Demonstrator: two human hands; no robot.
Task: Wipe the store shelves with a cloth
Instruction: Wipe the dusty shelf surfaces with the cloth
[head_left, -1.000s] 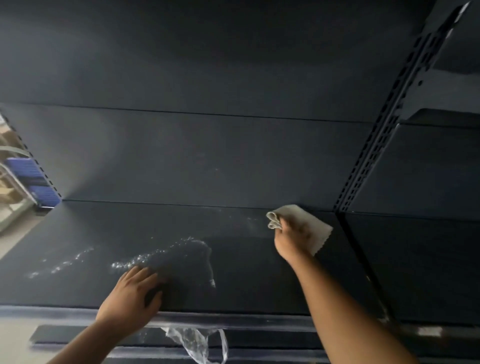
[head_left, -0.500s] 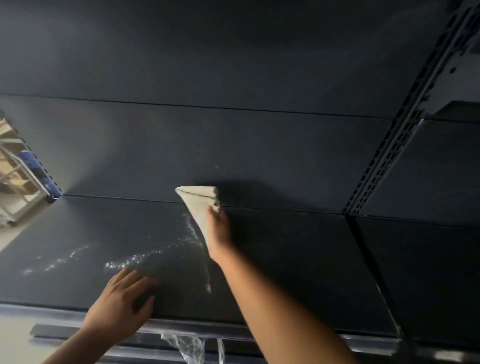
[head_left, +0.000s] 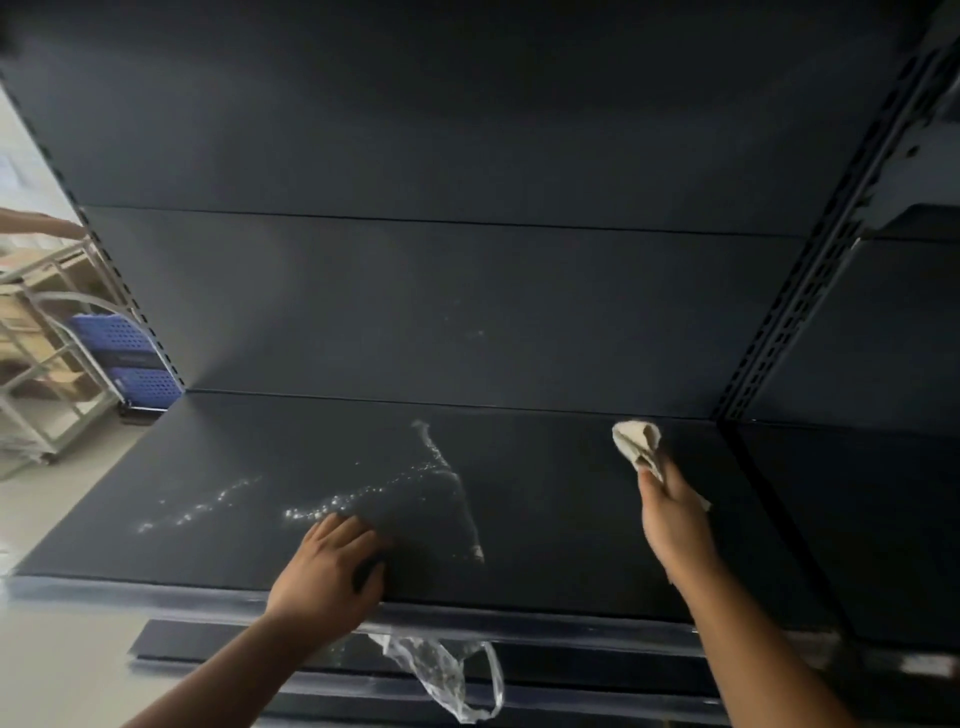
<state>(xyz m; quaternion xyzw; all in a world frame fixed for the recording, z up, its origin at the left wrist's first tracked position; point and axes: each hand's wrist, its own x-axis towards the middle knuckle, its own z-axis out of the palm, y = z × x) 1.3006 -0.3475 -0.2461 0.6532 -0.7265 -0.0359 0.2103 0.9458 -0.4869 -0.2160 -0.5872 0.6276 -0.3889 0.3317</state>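
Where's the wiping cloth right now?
The beige cloth is bunched in the right hand, at the back right of the dark shelf, close to the slotted upright post.

a dark store shelf (head_left: 545, 519) stretches beneath matching back panels, its surface streaked with pale wet trails (head_left: 363, 499) across the left and middle. a left hand (head_left: 327, 566) presses flat near the front edge, while a right hand (head_left: 672, 519) holds a crumpled beige cloth (head_left: 636, 441) against the shelf close to the rear right corner.
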